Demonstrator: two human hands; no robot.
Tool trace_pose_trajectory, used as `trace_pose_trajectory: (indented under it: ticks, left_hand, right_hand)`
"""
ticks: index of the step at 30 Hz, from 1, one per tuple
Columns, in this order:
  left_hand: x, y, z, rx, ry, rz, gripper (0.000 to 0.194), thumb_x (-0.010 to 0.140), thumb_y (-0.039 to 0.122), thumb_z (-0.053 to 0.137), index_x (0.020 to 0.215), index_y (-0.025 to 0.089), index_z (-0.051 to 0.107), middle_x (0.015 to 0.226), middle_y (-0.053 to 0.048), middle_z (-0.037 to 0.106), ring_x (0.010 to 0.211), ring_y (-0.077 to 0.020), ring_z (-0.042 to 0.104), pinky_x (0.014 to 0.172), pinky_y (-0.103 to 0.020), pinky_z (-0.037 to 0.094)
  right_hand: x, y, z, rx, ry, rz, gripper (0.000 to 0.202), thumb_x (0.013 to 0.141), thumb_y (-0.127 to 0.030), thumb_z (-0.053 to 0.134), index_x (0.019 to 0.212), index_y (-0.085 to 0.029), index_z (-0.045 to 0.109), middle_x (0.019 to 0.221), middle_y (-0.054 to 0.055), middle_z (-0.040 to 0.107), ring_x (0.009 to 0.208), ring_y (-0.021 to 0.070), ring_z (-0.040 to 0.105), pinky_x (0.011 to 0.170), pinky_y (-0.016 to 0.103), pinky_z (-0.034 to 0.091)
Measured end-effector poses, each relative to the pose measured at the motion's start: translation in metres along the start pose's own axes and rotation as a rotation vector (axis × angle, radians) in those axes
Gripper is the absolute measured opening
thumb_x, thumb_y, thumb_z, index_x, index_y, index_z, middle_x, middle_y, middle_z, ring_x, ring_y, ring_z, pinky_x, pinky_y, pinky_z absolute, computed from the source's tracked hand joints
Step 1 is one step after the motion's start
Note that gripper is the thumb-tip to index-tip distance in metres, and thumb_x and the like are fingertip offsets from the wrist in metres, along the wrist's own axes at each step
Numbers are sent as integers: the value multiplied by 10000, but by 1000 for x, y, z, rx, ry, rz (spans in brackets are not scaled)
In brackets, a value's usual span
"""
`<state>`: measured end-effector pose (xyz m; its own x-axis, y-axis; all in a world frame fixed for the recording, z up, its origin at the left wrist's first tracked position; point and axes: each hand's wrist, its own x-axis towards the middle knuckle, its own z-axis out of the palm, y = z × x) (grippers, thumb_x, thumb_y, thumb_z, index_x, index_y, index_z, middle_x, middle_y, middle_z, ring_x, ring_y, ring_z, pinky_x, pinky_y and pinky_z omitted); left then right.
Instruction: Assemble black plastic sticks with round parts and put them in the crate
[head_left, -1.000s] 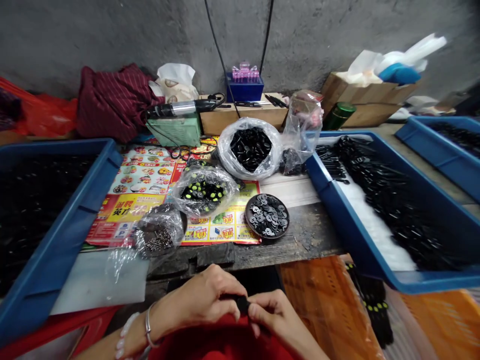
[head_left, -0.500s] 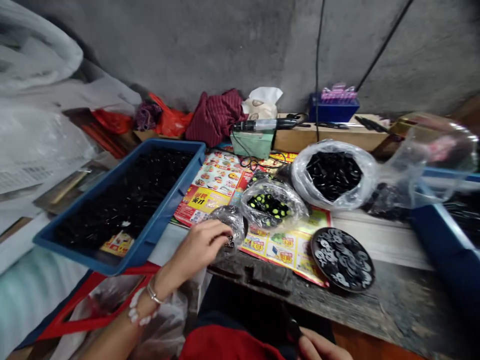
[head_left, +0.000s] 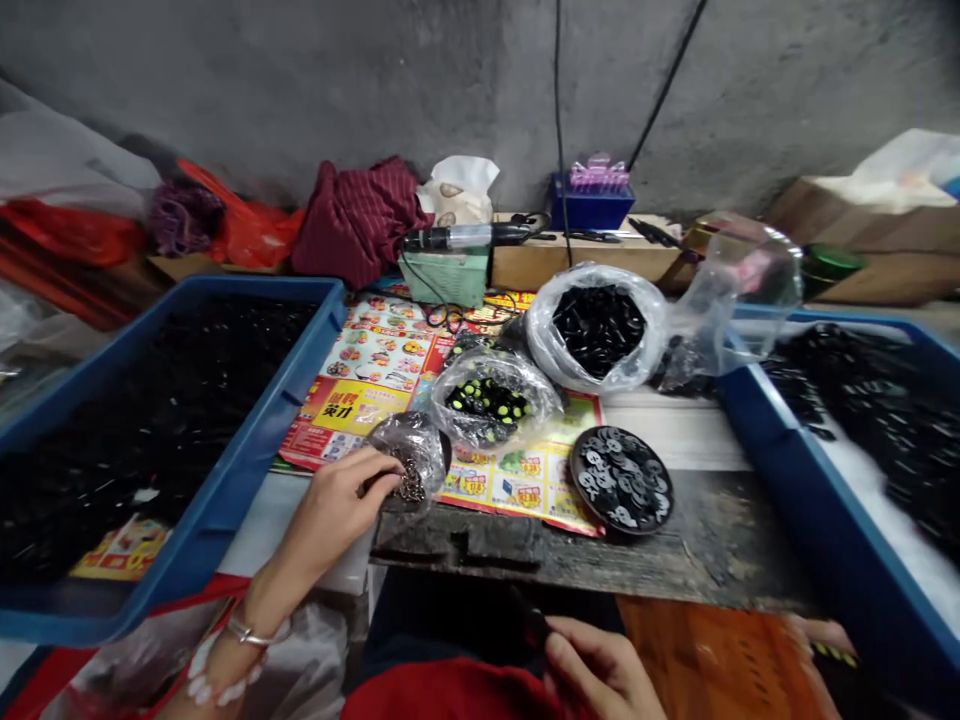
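Note:
My left hand (head_left: 346, 502) is at the near left side of a small clear plastic bag (head_left: 420, 440) of tiny brownish metal pieces (head_left: 410, 480). Its thumb and fingers are bent together at the bag's opening, and what lies between them is hidden. Low in front of my red top, my right hand (head_left: 596, 665) grips a slim black object (head_left: 534, 622) whose kind is lost in the dark. Behind the small bag is another clear bag (head_left: 536, 385) of black pieces with yellow-green dots (head_left: 487, 398). A round dish (head_left: 622, 480) of flat black-and-grey pieces lies to the right.
Blue trays of black pieces stand at left (head_left: 247, 440) and right (head_left: 765, 430). Further back, a white bag (head_left: 536, 320) holds black pieces. A cylindrical power tool (head_left: 469, 237) rests on a green box (head_left: 446, 275). Black cables (head_left: 559, 120) hang before the wall.
The view has swung right, showing more of the right tray. My left hand stays at the small bag, whose metal pieces show more clearly. My right hand still grips the black object.

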<state>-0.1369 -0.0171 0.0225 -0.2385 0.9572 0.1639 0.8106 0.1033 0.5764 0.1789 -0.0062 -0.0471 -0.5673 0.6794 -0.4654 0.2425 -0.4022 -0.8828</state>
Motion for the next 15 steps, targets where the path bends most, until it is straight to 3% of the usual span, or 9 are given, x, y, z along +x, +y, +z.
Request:
trace_pose_trajectory:
  ticks: [4,7,11,15]
  left_hand:
    - [1,7,-6,-145,53,-26,137,831,278,616,824,210,734,865,-20,737,822,-186,667,778,-254,479]
    - [0,28,-2,-308,-11,-40,114,796,228,640,804,222,754,839,-12,742,793,-174,675,744,-227,498]
    - [-11,66,25,-545,-227,-86,172,783,140,602,826,214,752,821,-16,731,756,-160,673,677,-205,503]
    - [-25,99,59,-573,-345,-138,168,735,76,597,782,184,717,756,-10,708,703,-149,645,647,-203,473]
  right_hand:
    - [0,-13,-4,-36,-49,-33,594,829,-654,528,883,-108,757,574,46,606,505,136,497,477,225,393]
    - [0,-16,-5,-76,6,-86,536,877,-588,511,958,-118,755,613,49,630,552,149,527,521,231,427]
    - [-1,-15,-4,-160,104,-198,435,910,-485,513,1008,-134,751,687,72,695,618,190,613,567,245,485]
    - [-3,-19,-3,-220,192,-314,323,909,-376,540,985,-140,748,726,79,737,642,203,676,601,238,533]
